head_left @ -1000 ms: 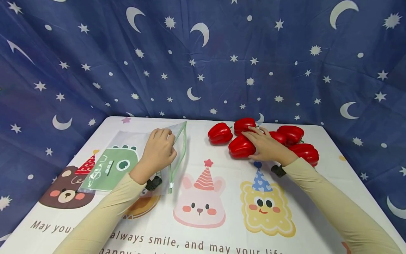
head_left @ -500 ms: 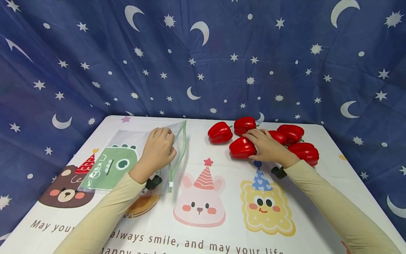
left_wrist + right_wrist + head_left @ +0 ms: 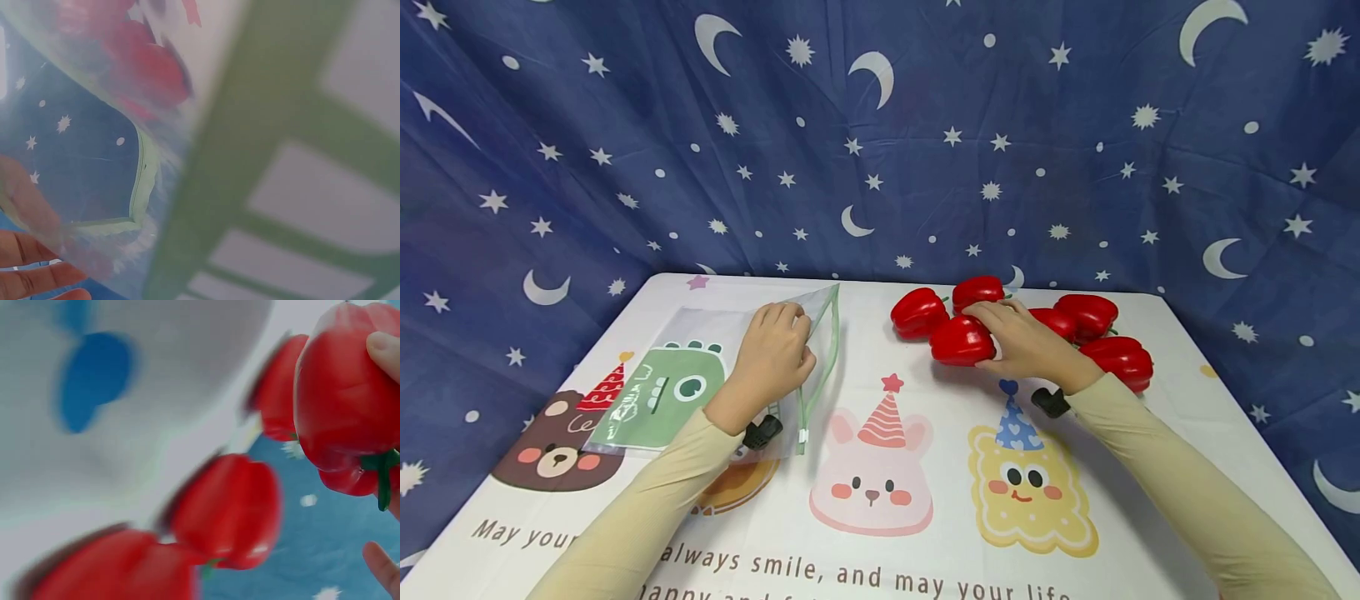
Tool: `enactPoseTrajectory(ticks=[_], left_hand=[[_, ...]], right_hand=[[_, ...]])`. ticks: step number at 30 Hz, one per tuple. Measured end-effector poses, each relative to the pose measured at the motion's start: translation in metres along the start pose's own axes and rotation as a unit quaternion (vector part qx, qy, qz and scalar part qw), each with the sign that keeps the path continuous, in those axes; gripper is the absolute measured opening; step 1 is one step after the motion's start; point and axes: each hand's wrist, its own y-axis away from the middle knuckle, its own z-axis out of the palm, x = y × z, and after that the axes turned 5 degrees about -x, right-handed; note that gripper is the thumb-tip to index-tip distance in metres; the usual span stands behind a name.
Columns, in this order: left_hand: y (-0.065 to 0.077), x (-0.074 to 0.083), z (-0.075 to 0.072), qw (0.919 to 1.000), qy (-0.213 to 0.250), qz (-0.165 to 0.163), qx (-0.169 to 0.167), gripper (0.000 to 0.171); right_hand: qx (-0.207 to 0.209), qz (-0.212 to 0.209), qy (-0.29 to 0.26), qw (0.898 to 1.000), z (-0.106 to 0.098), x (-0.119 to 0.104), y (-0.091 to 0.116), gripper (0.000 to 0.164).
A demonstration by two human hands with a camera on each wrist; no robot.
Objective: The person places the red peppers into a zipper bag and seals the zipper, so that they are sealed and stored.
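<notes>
the left hand (image 3: 771, 354) pinches the clear bag (image 3: 673, 396) near its green-edged mouth, the bag lying on the left part of the table (image 3: 951, 475) with a slider (image 3: 802, 435) at the near end of that edge. the right hand (image 3: 1030, 346) grips a red pepper (image 3: 961, 341) between thumb and fingers, toward the right side of the table; its green stem (image 3: 382, 478) shows in the right wrist view. two more peppers (image 3: 919, 314) sit just behind the gripped one, and three others (image 3: 1120, 362) cluster beside the right hand and wrist
</notes>
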Motion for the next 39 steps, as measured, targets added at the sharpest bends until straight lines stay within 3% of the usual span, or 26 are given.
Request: enactPoseTrajectory(ticks=[7,16,25,32,39], left_hand=[[0.000,0.000,-0.001,1.0000,-0.004,0.000,0.007,0.016],[0.001,0.000,-0.001,0.9999,-0.002,-0.006,0.013,0.014],[0.001,0.001,-0.004,0.9996,-0.004,-0.017,0.020,0.014],[-0.001,0.004,-0.007,0.9995,-0.007,-0.027,0.017,0.017],[-0.001,0.008,-0.013,0.9981,0.005,-0.037,0.049,0.012]], right_hand=[[0.058,-0.070,0.015,0.996,-0.022,-0.022,-0.027,0.080],[0.063,-0.100,0.007,0.993,-0.033,-0.051,-0.060,0.076],[0.073,-0.131,-0.017,0.989,-0.026,-0.077,-0.088,0.073],[0.071,-0.151,-0.007,0.986,-0.016,-0.090,-0.102,0.072],[0.059,-0.152,0.007,0.987,-0.004,-0.089,-0.106,0.068]])
